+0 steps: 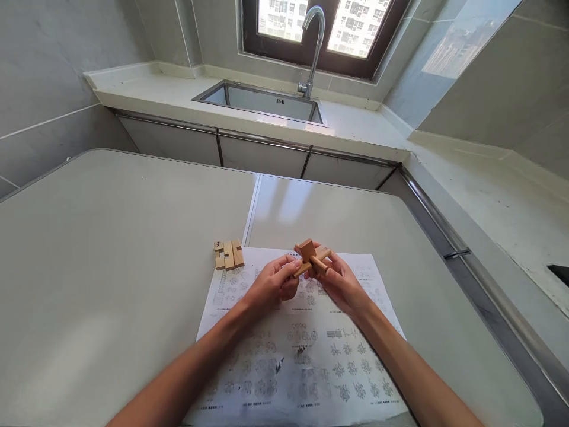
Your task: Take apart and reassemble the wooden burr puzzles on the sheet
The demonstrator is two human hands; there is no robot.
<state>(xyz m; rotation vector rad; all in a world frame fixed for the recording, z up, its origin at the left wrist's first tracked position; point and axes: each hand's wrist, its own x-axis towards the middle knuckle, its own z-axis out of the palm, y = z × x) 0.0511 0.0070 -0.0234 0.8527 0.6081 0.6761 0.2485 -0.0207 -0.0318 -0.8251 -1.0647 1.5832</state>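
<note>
Several interlocking wooden puzzle pieces [306, 249] are joined crosswise and held up between my two hands, above a printed sheet [262, 379]. My left hand [281, 277] pinches the end of a piece that sticks out to the lower left. From the other side, my right hand [338, 279] grips the pieces, its thumb by a rod-like piece that points to the lower right. Some fingers are hidden behind the wood. Left of my hands, several notched wooden pieces [229, 255] lie side by side at the sheet's upper left corner, one marked with a black 3.
The sheet with rows of small diagrams lies on a pale table [111, 249] with a seam. Beyond it are a counter [146, 89], a sink [267, 107], a tall faucet [315, 41] and a window [355, 29]. A metal rail [489, 284] runs along the right.
</note>
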